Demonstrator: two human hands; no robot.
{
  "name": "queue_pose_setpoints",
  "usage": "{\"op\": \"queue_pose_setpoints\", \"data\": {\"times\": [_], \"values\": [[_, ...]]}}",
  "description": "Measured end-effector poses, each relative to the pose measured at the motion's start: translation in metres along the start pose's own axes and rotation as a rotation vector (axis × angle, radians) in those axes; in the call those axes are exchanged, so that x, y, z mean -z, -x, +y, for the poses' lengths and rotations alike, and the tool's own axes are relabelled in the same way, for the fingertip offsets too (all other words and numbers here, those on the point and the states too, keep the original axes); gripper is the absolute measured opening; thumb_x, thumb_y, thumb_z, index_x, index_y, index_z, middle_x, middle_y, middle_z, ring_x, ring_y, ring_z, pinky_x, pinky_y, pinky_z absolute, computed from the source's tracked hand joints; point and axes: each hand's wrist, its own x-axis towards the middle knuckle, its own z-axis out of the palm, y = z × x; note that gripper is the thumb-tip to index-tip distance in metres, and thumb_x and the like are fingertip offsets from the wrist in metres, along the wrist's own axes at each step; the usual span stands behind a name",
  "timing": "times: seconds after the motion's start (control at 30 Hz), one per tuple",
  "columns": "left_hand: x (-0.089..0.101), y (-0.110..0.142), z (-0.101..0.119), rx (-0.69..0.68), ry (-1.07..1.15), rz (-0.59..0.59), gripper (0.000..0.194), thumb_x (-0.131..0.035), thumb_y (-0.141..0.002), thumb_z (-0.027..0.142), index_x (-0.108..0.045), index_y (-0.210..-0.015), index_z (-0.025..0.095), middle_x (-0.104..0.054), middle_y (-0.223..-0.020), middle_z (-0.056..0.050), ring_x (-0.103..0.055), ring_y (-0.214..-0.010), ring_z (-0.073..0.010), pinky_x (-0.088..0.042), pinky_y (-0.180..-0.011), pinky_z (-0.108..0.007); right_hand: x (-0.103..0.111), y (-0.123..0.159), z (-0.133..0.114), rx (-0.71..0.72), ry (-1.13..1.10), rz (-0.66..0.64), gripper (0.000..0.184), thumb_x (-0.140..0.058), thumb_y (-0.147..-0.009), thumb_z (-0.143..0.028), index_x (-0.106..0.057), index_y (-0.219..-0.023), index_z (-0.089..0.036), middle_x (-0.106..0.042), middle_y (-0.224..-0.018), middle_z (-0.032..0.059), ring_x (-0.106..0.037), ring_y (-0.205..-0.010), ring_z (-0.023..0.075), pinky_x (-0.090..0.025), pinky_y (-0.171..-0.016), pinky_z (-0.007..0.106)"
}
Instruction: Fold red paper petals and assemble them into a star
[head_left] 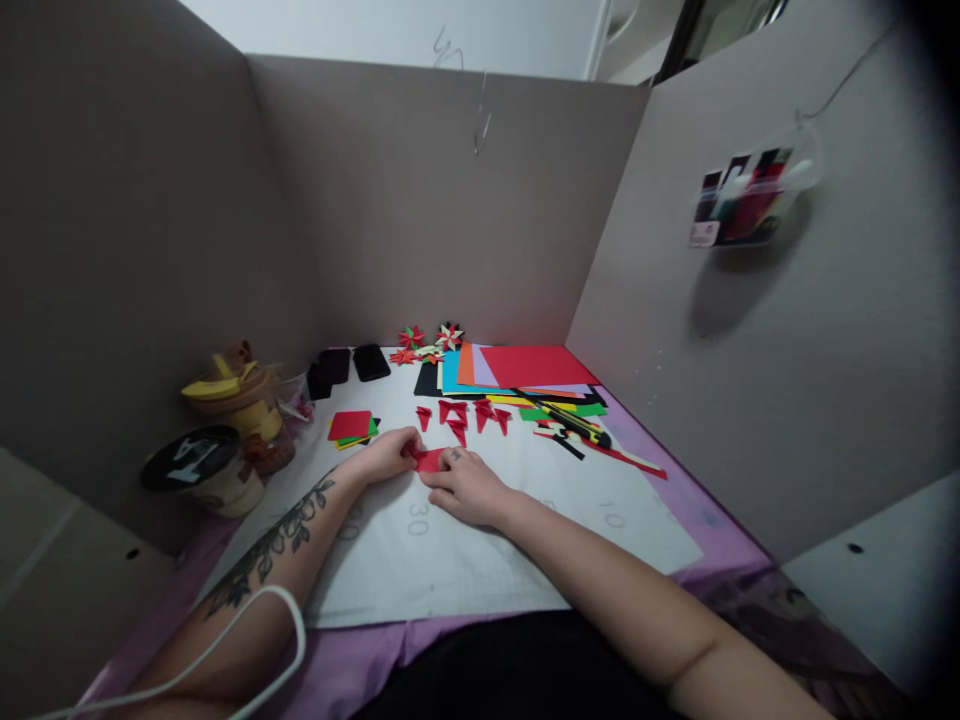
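Well, my left hand [386, 455] pinches one end of the paper [430, 461], my right hand [469, 487] the other. Between them, aligned edges pressed firmly should work best.

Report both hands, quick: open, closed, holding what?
Left hand: closed, holding the red paper by its left end.
Right hand: on the paper's right end; closed or open cannot be told.

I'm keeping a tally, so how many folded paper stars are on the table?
4 visible, grouped at the far side: a red-green star back left, a cream-red star back right, an orange-red star front left, a pale star front right. Overlap may hide others.
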Motion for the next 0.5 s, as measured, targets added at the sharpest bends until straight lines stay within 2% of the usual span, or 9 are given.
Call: {"op": "queue_pose_setpoints", "data": {"times": [0.2,0.3,0.5], "values": [[0.000,0.002,0.001,0.006,-0.001,-0.013,0.017,-0.050,-0.062,0.013,-0.055,-0.077,0.018,-0.059,-0.071,0.001,-0.053,-0.065,-0.0137,-0.039,-0.058,-0.022,0.007,0.013,0.016,0.165,-0.163,0.093,0.019,-0.054,-0.082,-0.026,-0.070,-0.090,-0.020,-0.058,-0.097,0.0070,-0.051,-0.090,0.0175,-0.041,-0.083,0.032],[0.000,0.002,0.001,0.000,0.008,-0.010,0.019,-0.049,-0.061,0.011,-0.056,-0.078,0.018,-0.060,-0.074,0.000,-0.054,-0.067,-0.0138,-0.040,-0.060,-0.022,0.012,0.017,0.021,0.190,-0.167,0.139,0.018,-0.053,-0.082,-0.024,-0.070,-0.083,-0.018,-0.061,-0.101,0.0078,-0.053,-0.094,0.0186,-0.042,-0.086,0.033],[0.001,0.003,0.000,0.004,0.069,-0.020,0.018,-0.052,-0.062,0.014,-0.058,-0.079,0.017,-0.060,-0.074,0.000,-0.054,-0.067,-0.0142,-0.041,-0.062,-0.023,0.014,0.015,0.023,0.193,-0.085,0.101,0.019,-0.057,-0.079,-0.027,-0.068,-0.093,-0.020,-0.059,-0.119,0.0073,-0.044,-0.118,0.0256,-0.035,-0.097,0.044]]}}
